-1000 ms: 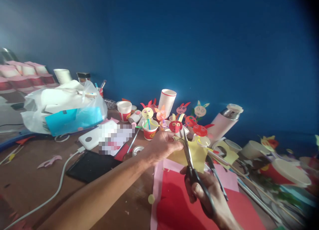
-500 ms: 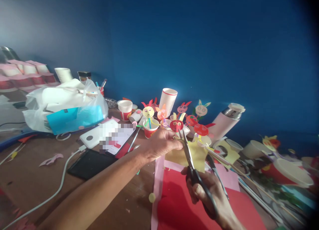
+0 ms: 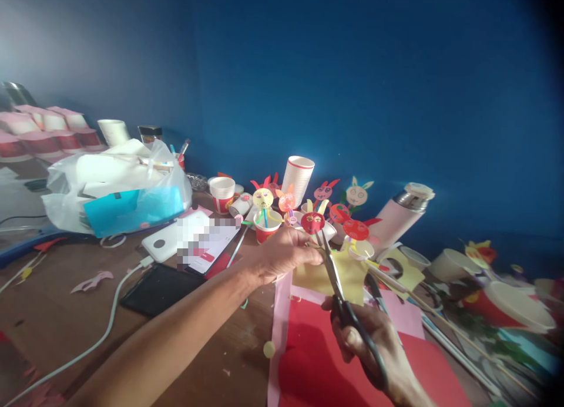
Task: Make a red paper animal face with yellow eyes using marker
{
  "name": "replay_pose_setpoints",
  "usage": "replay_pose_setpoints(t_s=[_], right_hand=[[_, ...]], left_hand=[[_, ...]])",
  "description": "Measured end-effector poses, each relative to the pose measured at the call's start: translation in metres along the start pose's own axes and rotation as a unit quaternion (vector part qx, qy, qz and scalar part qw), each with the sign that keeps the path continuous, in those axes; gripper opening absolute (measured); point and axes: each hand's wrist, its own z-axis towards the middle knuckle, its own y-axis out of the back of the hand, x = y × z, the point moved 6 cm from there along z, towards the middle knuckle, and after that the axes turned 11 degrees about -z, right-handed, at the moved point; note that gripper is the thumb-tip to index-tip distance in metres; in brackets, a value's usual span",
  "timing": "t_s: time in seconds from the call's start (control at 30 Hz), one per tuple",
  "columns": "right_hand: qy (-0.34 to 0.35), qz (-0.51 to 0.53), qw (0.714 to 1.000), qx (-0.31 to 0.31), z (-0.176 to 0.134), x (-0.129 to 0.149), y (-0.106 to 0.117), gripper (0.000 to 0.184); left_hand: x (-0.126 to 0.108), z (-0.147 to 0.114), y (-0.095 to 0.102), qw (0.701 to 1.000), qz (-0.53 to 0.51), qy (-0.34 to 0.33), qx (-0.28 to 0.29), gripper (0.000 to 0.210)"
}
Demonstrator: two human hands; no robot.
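My right hand [image 3: 363, 342] grips black-handled scissors [image 3: 333, 272], fingers in the loops and the blades pointing up and away, slightly parted. My left hand [image 3: 286, 254] is closed in a pinch just left of the blade tips; what sits between finger and thumb is too small to make out. Beneath the blades and left fingertips is a yellow paper sheet [image 3: 352, 275]. Red paper [image 3: 312, 342] lies under my right hand, over pink paper [image 3: 277, 330]. Just beyond the blade tips is a red paper face [image 3: 312, 222] with pale yellow ears.
Paper animal faces in cups [image 3: 267, 231] stand along the blue wall, with a tall cup stack [image 3: 298, 181] and a tilted pink flask [image 3: 399, 216]. To the left are a phone [image 3: 215, 248], white power bank [image 3: 170, 239], cable [image 3: 114, 313] and plastic bag [image 3: 66, 195].
Almost nothing differs. Both hands and the scissors keep nearly the same place; the whole view has shifted very slightly.
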Motion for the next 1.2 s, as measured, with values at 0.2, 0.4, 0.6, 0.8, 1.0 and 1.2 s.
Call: replay_pose_setpoints(t_s=[0.2,0.4,0.6,0.8,1.0,1.2], right_hand=[[-0.006,0.017,1.0,0.004,0.001,0.0,-0.001,0.047],[-0.005,0.016,1.0,0.007,0.0,0.002,-0.001,0.046],[0.017,0.018,1.0,0.015,0.004,-0.005,0.0,0.048],[0.055,0.012,0.998,0.005,0.006,-0.01,0.001,0.051],[0.078,0.019,0.997,0.018,0.008,-0.011,-0.001,0.05],[0.078,-0.002,0.996,0.044,0.005,0.001,-0.004,0.057]], left_hand=[[0.0,0.0,0.0,1.0,-0.006,0.006,0.002,0.004],[0.0,0.001,0.002,1.0,-0.016,0.012,0.002,0.006],[0.001,-0.001,-0.001,0.998,-0.053,0.014,-0.002,0.012],[0.003,-0.001,-0.01,0.995,-0.084,-0.034,-0.032,0.021],[0.004,-0.001,-0.01,0.993,-0.07,-0.072,-0.063,0.019],[-0.003,-0.004,-0.007,0.996,-0.021,-0.063,-0.064,0.013]])
